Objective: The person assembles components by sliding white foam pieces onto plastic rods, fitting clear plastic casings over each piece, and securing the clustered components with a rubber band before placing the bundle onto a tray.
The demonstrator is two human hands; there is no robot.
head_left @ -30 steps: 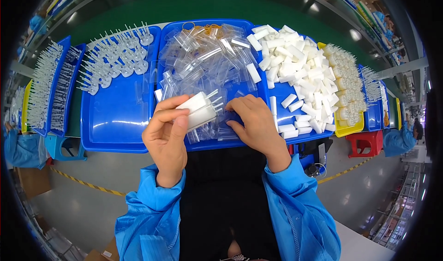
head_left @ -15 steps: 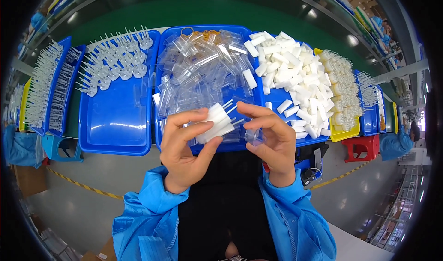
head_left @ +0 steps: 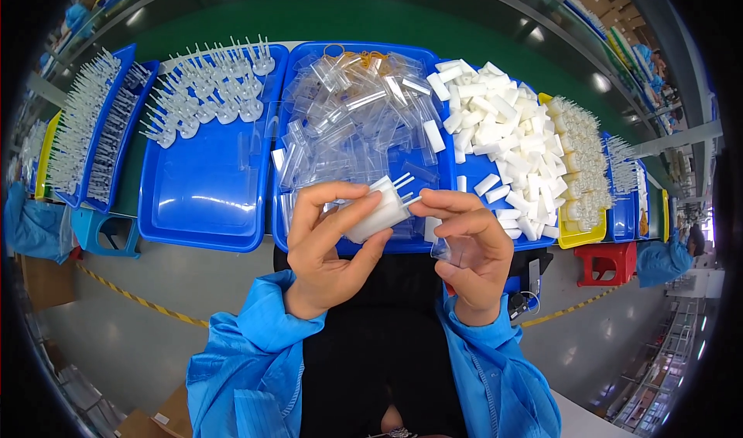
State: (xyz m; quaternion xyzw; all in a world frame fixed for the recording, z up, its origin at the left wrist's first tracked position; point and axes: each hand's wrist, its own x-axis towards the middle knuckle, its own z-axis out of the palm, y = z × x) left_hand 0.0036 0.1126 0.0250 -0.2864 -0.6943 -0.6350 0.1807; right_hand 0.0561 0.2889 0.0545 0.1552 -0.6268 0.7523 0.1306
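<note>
Head view | left hand [head_left: 329,248] pinches white pronged block [head_left: 377,212] above blue tray [head_left: 352,148] front edge | right hand [head_left: 464,244] fingertips touch its prongs, clear sleeve [head_left: 457,251] held in palm

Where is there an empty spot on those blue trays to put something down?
The left blue plastic tray has bare floor in its near half, below the row of clear pronged pieces. The middle blue tray is crowded with clear plastic sleeves, and the white plastic blocks heap up on the right.
</note>
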